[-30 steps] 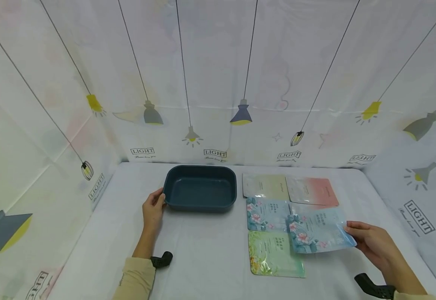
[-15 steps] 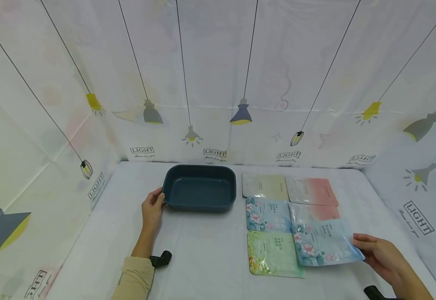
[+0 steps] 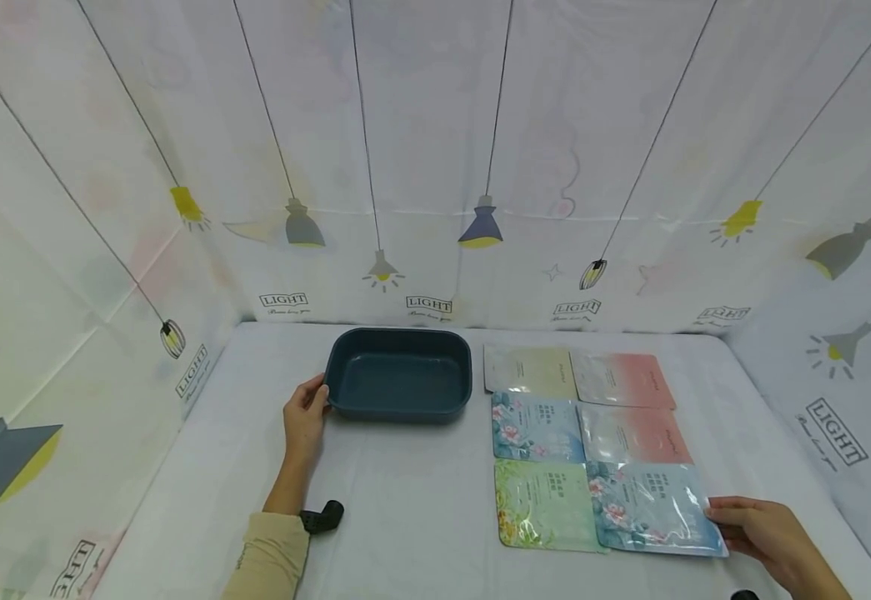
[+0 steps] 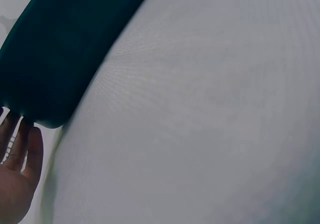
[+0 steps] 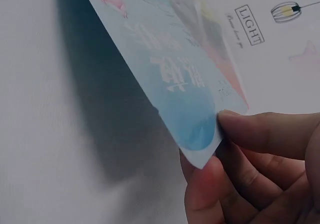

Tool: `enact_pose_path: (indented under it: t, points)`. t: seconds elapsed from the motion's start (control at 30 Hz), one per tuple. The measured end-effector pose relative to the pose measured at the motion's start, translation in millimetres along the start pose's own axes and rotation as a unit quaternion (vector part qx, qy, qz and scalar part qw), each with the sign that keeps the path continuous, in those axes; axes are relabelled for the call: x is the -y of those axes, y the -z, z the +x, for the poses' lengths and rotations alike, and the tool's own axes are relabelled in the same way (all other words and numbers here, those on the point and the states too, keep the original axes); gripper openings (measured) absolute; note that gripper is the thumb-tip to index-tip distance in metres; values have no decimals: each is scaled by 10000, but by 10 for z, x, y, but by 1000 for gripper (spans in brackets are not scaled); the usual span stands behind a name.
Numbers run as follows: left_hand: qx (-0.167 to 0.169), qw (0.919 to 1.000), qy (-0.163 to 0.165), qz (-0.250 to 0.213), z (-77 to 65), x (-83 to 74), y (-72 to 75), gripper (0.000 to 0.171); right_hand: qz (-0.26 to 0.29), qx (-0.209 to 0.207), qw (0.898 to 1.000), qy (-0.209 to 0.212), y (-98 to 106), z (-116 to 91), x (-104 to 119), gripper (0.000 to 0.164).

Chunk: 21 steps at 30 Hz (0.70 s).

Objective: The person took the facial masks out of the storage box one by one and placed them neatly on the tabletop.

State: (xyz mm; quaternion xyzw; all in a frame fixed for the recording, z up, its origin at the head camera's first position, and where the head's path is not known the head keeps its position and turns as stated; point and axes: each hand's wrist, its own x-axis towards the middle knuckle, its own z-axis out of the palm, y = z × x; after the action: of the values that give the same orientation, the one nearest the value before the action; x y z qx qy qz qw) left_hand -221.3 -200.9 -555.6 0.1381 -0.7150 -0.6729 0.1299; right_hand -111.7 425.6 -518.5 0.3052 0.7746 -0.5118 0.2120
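Observation:
My right hand (image 3: 768, 533) pinches the right edge of a blue floral facial mask packet (image 3: 653, 508), thumb on top and fingers beneath. In the right wrist view, the held corner of this packet (image 5: 185, 99) is raised above the white cloth, casting a shadow. Its left edge meets a green packet (image 3: 548, 504). Further back lie a second blue packet (image 3: 536, 427), a pink one (image 3: 633, 433), another pink one (image 3: 623, 379) and a beige one (image 3: 531, 371). My left hand (image 3: 305, 417) touches the left end of a dark teal tray (image 3: 397, 415), its fingers fairly straight in the left wrist view.
A white cloth covers the table (image 3: 405, 508). Behind and beside it hangs a white curtain (image 3: 420, 150) printed with lamps. The tray stands near the back edge, left of the packets. A black wrist strap piece (image 3: 322, 517) sits on the left forearm.
My right hand has moved the blue packet toward me and lowered it beside the green packet, uncovering the nearer pink one. The left hand and the tray have stayed in place.

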Motion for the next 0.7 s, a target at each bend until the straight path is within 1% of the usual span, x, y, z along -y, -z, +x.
enact_pose_path:
  t: [0.1, 0.2, 0.33, 0.4, 0.47, 0.57, 0.7]
  points:
    - [68, 9999, 149, 11, 5, -16, 15, 36, -175, -116, 9997, 102, 1, 20, -47, 51]
    - [160, 9994, 308, 7, -11, -65, 31, 36, -349, -205, 9991, 153, 3, 45, -90, 45]
    - [208, 9992, 332, 121, -77, -198, 31, 36, -619, -287, 9976, 127, 6, 77, -132, 40]
    - [210, 9992, 316, 114, -85, -216, 29, 36, -742, -321, 9966, 141, 7, 87, -143, 39]
    - [195, 9993, 301, 74, -73, -188, 29, 36, -847, -341, 9957, 187, 7, 101, -152, 38]
    - [151, 9996, 253, 20, -29, -90, 32, 35, -1002, -432, 9938, 221, 3, 123, -158, 35]
    - [82, 9999, 69, 99, -10, -12, 20, 35, -1149, -576, 9916, 152, -8, 165, -165, 33]
